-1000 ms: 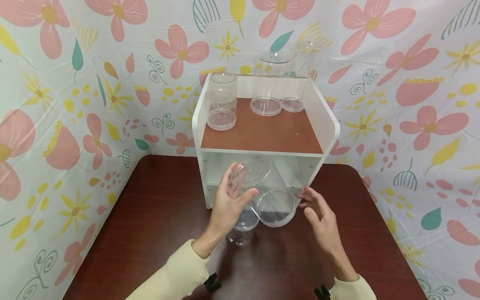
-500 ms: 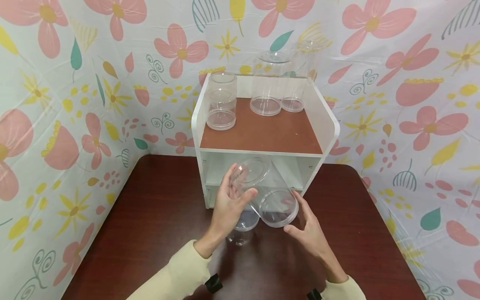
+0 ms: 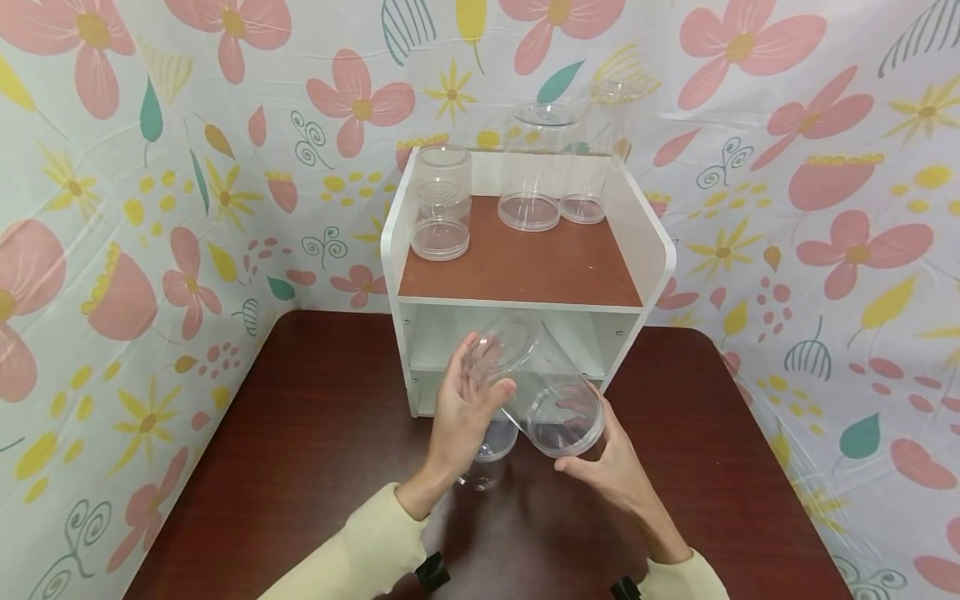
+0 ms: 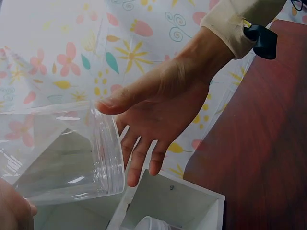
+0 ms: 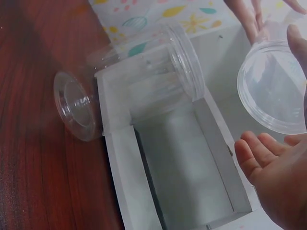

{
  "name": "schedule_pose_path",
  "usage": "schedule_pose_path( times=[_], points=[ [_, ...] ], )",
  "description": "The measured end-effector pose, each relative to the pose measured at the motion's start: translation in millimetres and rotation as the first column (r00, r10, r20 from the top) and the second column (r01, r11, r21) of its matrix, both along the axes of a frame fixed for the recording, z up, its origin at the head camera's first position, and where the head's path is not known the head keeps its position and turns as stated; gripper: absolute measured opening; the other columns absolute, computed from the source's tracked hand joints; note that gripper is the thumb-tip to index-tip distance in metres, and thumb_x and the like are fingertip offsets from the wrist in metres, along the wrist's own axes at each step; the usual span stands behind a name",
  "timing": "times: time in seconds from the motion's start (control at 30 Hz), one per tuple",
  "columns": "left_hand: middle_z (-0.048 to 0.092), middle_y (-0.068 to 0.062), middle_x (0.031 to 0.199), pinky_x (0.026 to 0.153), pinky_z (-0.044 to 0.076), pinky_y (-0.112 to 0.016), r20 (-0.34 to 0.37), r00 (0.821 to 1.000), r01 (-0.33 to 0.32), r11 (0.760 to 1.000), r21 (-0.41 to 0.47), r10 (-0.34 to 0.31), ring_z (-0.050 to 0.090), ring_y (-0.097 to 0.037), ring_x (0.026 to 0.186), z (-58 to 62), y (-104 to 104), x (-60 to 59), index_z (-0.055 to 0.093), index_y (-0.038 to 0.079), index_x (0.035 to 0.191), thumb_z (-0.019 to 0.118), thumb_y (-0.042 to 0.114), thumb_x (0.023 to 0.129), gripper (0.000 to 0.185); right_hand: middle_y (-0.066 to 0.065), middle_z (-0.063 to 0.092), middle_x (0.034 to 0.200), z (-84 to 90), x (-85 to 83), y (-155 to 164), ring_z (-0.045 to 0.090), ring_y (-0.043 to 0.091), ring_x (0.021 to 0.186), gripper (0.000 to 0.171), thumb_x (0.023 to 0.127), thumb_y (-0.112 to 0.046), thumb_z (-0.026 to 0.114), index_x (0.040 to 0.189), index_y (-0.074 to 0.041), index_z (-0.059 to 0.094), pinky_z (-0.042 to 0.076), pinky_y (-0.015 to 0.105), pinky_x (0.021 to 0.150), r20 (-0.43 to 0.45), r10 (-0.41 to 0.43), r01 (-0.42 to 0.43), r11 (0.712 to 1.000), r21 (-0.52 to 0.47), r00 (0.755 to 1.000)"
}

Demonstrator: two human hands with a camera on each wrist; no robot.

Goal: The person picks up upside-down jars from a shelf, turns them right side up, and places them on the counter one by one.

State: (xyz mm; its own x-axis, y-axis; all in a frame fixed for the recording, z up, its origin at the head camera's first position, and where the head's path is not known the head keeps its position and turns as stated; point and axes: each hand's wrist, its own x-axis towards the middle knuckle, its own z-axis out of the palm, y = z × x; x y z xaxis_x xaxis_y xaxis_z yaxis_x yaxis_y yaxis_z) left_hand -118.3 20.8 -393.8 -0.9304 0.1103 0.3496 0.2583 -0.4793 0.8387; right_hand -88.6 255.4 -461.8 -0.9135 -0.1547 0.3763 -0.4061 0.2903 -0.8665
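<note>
A large clear plastic jar [image 3: 551, 367] is held tilted in front of the white cabinet, its thick-ringed end pointing down to the right. My left hand [image 3: 459, 417] grips the other end, thumb on the near side and fingers around the far side. My right hand [image 3: 617, 471] holds the ringed end, with the thumb below it and fingers behind; the left wrist view shows this right hand's thumb [image 4: 109, 104] at the ring. Behind the held jar, another clear jar [image 3: 495, 442] stands on the table, partly hidden; the right wrist view shows its body [image 5: 144, 81] beside the cabinet.
The white cabinet [image 3: 651, 221] has a brown top and lower compartments. On its top stand several clear jars: a left one [image 3: 442, 208], a wide one [image 3: 531, 183] and a narrow one [image 3: 585, 179] at the back right. The dark red table [image 3: 300, 450] meets flowered walls.
My right hand has come in from the right and taken hold of the jar's ringed end. The left hand keeps its grip, and the ringed end has shifted slightly to the right.
</note>
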Motion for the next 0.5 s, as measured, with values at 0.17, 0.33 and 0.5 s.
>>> schedule_pose_path(
  times=[0.17, 0.33, 0.5],
  points=[
    [0.038, -0.020, 0.160, 0.114, 0.039, -0.033, 0.021, 1.000, 0.003, 1.000, -0.007, -0.002, 0.040, -0.030, 0.147, -1.9, 1, 1.3, 0.023, -0.003, 0.159, 0.085, 0.036, 0.087, 0.102, 0.012, 0.046, 0.153, -0.5, 1.4, 1, 0.048, 0.015, 0.130, 0.112, 0.066, -0.001, 0.091, 0.161, -0.018, 0.033, 0.032, 0.017, 0.105, 0.001, -0.028, 0.028, 1.000, 0.012, 1.000],
    [0.037, -0.018, 0.162, 0.116, 0.035, -0.030, 0.052, 0.999, -0.003, 0.995, -0.097, 0.008, 0.037, -0.026, 0.149, -0.5, -2, 3.7, 0.025, -0.002, 0.160, 0.082, 0.029, 0.089, 0.096, 0.016, 0.046, 0.151, -0.3, 3.1, 3, 0.055, 0.016, 0.123, 0.108, 0.068, 0.006, 0.088, 0.160, -0.012, 0.034, 0.040, 0.017, 0.101, -0.006, -0.012, 0.012, 0.999, -0.034, 1.000],
    [0.033, -0.016, 0.164, 0.122, 0.024, -0.032, 0.040, 0.999, -0.022, 0.971, -0.236, 0.032, 0.029, -0.024, 0.153, 0.7, -10, 4.5, 0.030, 0.001, 0.159, 0.077, 0.023, 0.091, 0.086, 0.031, 0.045, 0.148, 5.6, 2.5, 8, 0.061, 0.026, 0.123, 0.100, 0.073, 0.018, 0.077, 0.158, 0.003, 0.026, 0.053, 0.026, 0.096, -0.064, 0.150, -0.160, 0.963, -0.216, 0.987]
  ],
)
